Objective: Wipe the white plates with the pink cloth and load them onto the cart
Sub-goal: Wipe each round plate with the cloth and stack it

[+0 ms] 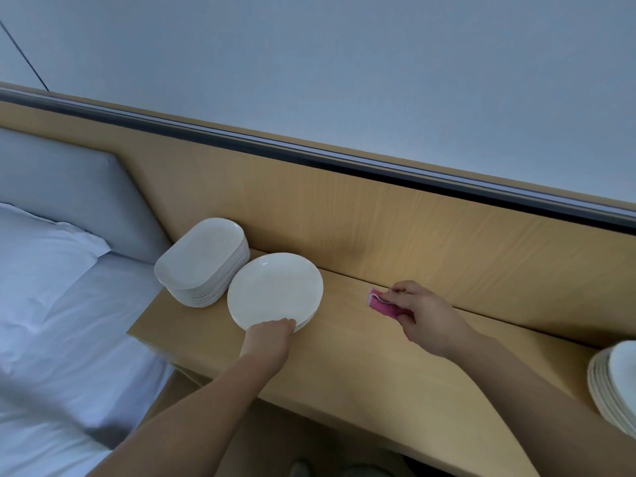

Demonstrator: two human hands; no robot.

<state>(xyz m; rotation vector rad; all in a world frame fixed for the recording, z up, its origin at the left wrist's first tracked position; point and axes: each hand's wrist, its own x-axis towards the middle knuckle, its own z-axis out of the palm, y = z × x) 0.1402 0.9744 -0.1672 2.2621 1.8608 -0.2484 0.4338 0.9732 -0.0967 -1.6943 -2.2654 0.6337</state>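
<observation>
At nine o'clock lies the bed (69,339) with its pillow (41,249), none of it my business. On the wooden ledge (344,366) a stack of oblong plates (203,259) stands at ten o'clock from the round plate (275,290). I cannot tell whether the two touch or only sit close together. The round plate seems to top a short pile of its own.

My left hand (270,335) grips it at the six o'clock rim, fingers curled over the edge. The thumb is hidden, so I cannot say how far under it reaches.

At three o'clock from that plate, apart from it, the pink cloth (380,304) lies folded on the ledge near the back panel. My right hand (425,315) pinches it from above, fingers curled round it. Further on at four o'clock, cut by the frame edge, stands another plate stack (616,390). The cart is not in view.

I judge this to be the pick-up before a wipe. To do it well I should peel only the top plate off, tilting its near rim up so the ones beneath stay put. I should carry it clear of the oblong stack at ten o'clock. The cloth should be bunched firmly, with a broad flat face left for the plate. Glazed plates are slick, so my left grip wants the thumb well over the rim before I press with the cloth.
</observation>
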